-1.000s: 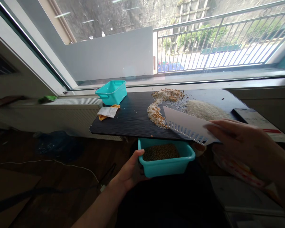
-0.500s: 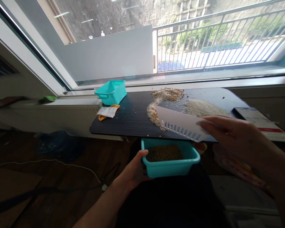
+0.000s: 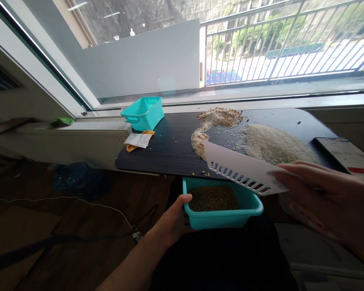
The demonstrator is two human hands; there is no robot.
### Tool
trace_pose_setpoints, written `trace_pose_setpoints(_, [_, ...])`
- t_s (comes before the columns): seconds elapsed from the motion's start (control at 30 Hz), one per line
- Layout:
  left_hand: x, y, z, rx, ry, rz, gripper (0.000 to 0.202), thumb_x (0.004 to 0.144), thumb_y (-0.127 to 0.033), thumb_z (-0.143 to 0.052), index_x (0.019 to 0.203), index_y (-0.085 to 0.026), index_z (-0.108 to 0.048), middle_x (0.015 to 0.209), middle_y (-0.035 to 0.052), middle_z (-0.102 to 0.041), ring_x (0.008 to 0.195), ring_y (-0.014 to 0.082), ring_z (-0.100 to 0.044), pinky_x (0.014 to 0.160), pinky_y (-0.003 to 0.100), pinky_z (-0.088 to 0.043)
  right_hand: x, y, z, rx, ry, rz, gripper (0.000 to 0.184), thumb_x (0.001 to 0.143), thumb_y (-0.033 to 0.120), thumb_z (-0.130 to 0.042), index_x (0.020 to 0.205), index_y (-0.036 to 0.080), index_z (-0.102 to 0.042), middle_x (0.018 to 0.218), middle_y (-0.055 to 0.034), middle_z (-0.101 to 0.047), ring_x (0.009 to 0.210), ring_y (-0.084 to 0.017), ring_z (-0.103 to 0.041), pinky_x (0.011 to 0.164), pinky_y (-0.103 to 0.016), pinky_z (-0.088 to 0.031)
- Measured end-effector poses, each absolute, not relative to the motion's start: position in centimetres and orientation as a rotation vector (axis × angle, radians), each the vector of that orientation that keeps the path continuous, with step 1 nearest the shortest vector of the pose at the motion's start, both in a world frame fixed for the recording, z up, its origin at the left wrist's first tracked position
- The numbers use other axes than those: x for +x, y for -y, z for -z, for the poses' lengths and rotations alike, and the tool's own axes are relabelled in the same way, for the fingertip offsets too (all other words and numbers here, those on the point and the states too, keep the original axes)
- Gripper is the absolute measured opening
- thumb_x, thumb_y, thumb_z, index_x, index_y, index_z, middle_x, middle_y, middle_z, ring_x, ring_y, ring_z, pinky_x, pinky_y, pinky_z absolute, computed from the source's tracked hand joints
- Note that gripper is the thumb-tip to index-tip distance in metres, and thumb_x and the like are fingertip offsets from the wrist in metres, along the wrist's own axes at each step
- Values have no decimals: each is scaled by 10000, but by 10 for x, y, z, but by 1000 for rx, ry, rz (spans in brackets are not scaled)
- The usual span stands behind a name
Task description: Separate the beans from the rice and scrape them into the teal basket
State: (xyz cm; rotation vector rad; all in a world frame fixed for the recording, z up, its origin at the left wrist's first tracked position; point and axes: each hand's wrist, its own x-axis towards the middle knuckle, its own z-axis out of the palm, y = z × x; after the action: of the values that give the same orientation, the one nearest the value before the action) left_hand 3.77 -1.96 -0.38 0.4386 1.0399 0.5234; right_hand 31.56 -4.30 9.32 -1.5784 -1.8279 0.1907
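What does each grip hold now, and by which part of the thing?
Left grip: the lower turquoise tub, by its left end. Right grip: the white slotted tool, by its right end.

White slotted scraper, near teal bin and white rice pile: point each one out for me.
White slotted scraper (image 3: 242,163): head view, solid face above the slots.
Near teal bin (image 3: 226,221): head view, outside of its front wall.
White rice pile (image 3: 274,144): head view, middle of its top surface.

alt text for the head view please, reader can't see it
A left hand holds a turquoise bin of brown grains at the near edge of a dark tabletop; the right hand holds a white slotted tool by a pale-and-yellow grain pile. A pale heap lies farther right.
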Motion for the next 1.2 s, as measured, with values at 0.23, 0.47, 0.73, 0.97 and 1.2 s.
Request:
trace_pose_setpoints(0.23, [31, 22, 4, 437, -1055, -538, 606, 722, -530, -612, 1205, -166, -587, 1133, 126, -690, 1008, 286, -641, 799, 351, -493, 308, 37, -92, -1394, 1906, -263, 114, 830, 464, -569, 848, 418, -672, 764, 23, -701, 601, -188, -635, 508, -291, -509])
trace_pose_setpoints(0.47, [20, 22, 14, 472, -1035, -594, 627, 759, -493, -614, 1312, -217, -507, 1208, 101, -662, 1060, 292, -628, 826, 372, -497, 289, 21, -85, -1355, 1986, -324, 164, 875, 422, -552, 898, 318, -677, 818, 8, -684, 652, -152, -619, 547, -247, -495])
trace_pose_setpoints(0.73, [14, 28, 9, 484, -1065, -618, 656, 746, -487, -627, 1315, -184, -500, 1255, 133, -634, 1105, 304, -608, 815, 363, -500, 297, 38, -99, -1402, 1876, -136, 185, 865, 458, -559, 892, 318, -676, 793, 19, -700, 646, -143, -630, 567, -236, -493])
trace_pose_setpoints(0.97, [22, 36, 9, 492, -978, -613, 640, 783, -492, -594, 1337, -192, -481, 1333, 122, -583, 1194, 308, -552, 872, 383, -488, 327, 24, -103, -1516, 1910, 43, 372, 867, 561, -491, 895, 277, -730, 817, -15, -746, 611, -158, -639, 536, -270, -488])
trace_pose_setpoints(1.2, [28, 35, 10, 499, -1029, -585, 681, 750, -513, -614, 1339, -198, -477, 1328, 126, -590, 1182, 330, -560, 884, 410, -478, 328, 15, -93, -1494, 1961, -3, 337, 886, 501, -510, 954, 263, -739, 906, -8, -758, 747, -169, -680, 639, -282, -508])
